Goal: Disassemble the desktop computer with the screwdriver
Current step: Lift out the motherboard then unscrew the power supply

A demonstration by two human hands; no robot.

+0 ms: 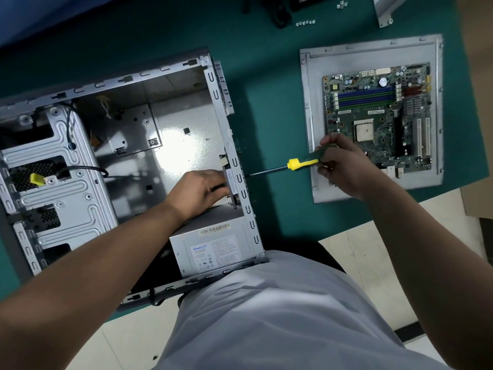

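My right hand (pixel 340 162) curls round the green-and-yellow screwdriver (pixel 301 164); its shaft runs left to the rear wall of the open desktop case (pixel 128 161), centre-left of the frame. My left hand (pixel 198 192), inside, grips a small bracketed part (pixel 231 180) at that wall. I would keep the shaft square to the screw and support the part — it may drop once freed. The case lies on a green mat (pixel 269 108); the motherboard (pixel 378 116) rests on a detached panel (pixel 309 102) at upper right, loose screws (pixel 305 22) above, pale floor (pixel 373 244) below.
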